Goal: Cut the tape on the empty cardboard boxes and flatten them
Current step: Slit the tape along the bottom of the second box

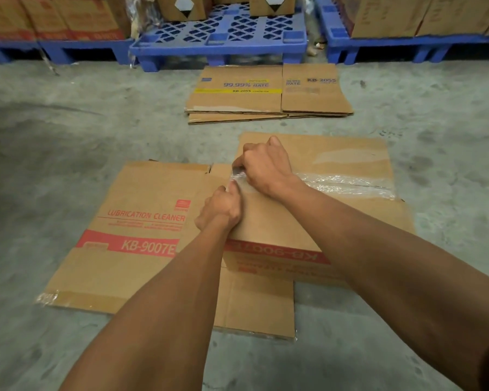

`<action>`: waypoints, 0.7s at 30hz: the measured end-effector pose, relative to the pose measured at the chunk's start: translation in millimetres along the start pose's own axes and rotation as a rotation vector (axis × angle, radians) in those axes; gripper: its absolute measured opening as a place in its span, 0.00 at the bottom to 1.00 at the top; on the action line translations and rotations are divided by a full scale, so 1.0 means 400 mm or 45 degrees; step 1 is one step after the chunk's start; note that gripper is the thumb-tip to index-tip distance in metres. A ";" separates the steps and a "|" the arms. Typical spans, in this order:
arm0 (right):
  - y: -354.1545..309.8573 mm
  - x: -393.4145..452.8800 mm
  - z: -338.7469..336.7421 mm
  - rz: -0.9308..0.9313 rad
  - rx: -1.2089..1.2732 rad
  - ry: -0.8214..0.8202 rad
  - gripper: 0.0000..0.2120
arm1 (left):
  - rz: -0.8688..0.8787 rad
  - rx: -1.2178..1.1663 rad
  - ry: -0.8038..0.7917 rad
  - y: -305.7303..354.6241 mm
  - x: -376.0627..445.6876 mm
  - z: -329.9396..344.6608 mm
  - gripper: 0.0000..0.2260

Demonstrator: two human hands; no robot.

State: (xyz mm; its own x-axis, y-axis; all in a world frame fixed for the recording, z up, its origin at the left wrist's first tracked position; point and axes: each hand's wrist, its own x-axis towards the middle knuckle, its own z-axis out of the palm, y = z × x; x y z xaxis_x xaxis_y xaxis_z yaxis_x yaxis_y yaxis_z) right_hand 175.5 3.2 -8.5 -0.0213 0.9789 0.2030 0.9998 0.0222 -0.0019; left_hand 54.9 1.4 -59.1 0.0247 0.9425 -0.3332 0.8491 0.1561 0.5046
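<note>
Cardboard box (308,221) stands untaped yet: both hands, left (219,211) and right (266,165), pinch its clear tape (347,183); next, peel it free.

The brown cardboard box (316,221) carries a red band with pale lettering and a strip of clear, glossy tape (347,183). Left of it, a flattened brown box (130,235) has red print and a red stripe. Beyond it, a brown flat stack (266,91) shows blue text and a yellow bar. Blue lattice-patterned pallets (218,43) stand behind on the mottled grey floor (68,122).
</note>
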 end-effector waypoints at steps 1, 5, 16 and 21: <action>-0.004 0.001 -0.002 -0.016 -0.021 -0.009 0.14 | -0.005 0.006 0.005 0.001 -0.003 0.000 0.30; -0.012 -0.002 -0.005 -0.025 -0.073 -0.026 0.15 | -0.003 0.015 0.032 0.005 -0.006 0.004 0.29; 0.022 -0.061 0.008 -0.172 -0.432 -0.030 0.16 | -0.093 0.092 0.024 0.032 -0.032 -0.006 0.29; 0.084 -0.106 -0.005 -0.138 -0.475 -0.047 0.16 | -0.082 0.099 0.058 0.040 -0.046 -0.008 0.29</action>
State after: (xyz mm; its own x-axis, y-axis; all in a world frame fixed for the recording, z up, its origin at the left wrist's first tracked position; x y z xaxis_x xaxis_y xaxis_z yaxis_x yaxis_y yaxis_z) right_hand 209.8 -38.0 -15.2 -0.1206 0.9817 0.1473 0.9251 0.0573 0.3754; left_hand 66.2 -12.6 -42.3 -0.0541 0.9440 -0.3256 0.8866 0.1954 0.4192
